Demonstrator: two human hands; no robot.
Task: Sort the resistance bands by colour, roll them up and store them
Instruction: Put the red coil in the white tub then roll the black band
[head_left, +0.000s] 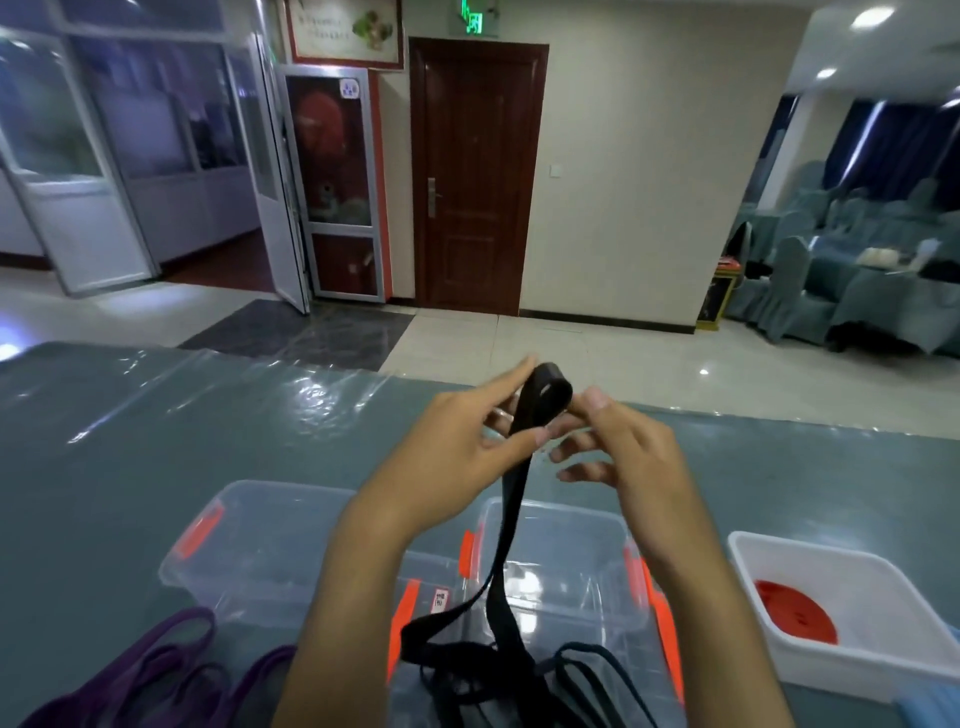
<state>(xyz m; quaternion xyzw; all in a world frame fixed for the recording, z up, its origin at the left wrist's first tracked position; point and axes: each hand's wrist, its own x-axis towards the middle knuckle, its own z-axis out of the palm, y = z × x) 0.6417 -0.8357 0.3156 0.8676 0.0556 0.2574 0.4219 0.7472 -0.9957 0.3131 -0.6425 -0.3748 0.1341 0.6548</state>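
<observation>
Black resistance band (519, 499), held above two clear bins: right hand (623, 447) pinches the started roll (550, 389), left hand (457, 441) pinches the strap just below; its tail hangs straight down toward the person.

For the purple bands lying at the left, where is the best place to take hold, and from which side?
Probably the top loop of the purple bands, reached from above with the left hand. That loop arches clear beside the left clear box, while the lower strands overlap in a tangle.
</observation>
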